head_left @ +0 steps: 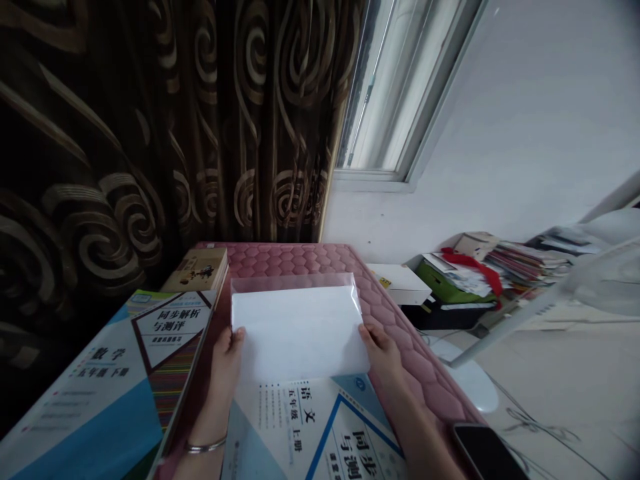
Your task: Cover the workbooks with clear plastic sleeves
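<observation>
Both hands hold a white sheet (300,333) with clear plastic sticking out past its far edge, like a plastic book cover or sleeve. My left hand (226,363) pinches its left edge, thumb on top, and a silver bangle is on that wrist. On the right edge, my right hand (384,357) has the same kind of grip. Under and nearer than the sheet lies a blue and white workbook (280,440) with Chinese print. Its far part is hidden by the sheet. Whether the plastic touches the workbook, I cannot tell.
Left stands a stack topped by a blue and white maths workbook (65,380), with a tan book (197,267) behind. The pink quilted surface (410,347) carries a phone (487,453) near right. Beyond are a white lamp (510,327), a white box (397,283), piled papers and floor cables.
</observation>
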The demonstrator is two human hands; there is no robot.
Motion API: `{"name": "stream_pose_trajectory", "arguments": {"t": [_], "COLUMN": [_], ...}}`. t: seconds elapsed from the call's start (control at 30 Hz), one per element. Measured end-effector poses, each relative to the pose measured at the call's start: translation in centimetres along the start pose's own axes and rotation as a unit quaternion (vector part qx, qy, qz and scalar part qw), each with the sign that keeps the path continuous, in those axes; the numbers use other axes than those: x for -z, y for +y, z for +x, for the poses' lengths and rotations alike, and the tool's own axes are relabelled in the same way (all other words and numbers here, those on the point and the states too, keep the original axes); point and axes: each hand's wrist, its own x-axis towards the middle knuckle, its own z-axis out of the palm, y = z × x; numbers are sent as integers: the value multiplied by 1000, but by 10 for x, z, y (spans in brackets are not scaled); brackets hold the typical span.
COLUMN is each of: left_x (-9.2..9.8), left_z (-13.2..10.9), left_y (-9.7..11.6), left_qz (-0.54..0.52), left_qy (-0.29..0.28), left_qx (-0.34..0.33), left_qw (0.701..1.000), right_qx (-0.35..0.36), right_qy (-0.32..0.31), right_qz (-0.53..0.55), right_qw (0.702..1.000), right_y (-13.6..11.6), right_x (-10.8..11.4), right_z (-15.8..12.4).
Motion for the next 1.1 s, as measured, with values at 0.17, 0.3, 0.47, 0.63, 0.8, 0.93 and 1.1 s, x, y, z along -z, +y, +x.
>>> {"name": "stream_pose_trajectory", "arguments": {"t": [0.17,0.3,0.47,0.63,0.8,0.93,1.1], "left_x": [0,0,2,1,-1,1,3], "left_z": [3,1,2,2,-3,0,4], "left_y": [-11,-9,-5,-6,-3,0,-4], "left_qz": [55,48,37,57,43,45,19], "left_qy": [-15,-12,-42,-7,-13,-28,-53], "left_qx": [-69,-67,-46,-52,-45,-37,-55], "left_qw": [996,996,997,997,998,998,997], "right_qx": [54,77,88,92,103,99,92], "right_qy": [44,71,76,88,100,103,101], "right_qz": [-55,-79,-60,-45,-59,-58,-55], "right_qw": [996,991,991,991,988,988,989], "right_y": [-6,-2,6,10,9,6,1], "right_x": [-9,-10,-11,-12,-12,-13,-13], "right_z": [-8,-11,-12,-11,-13,-13,-14]}}
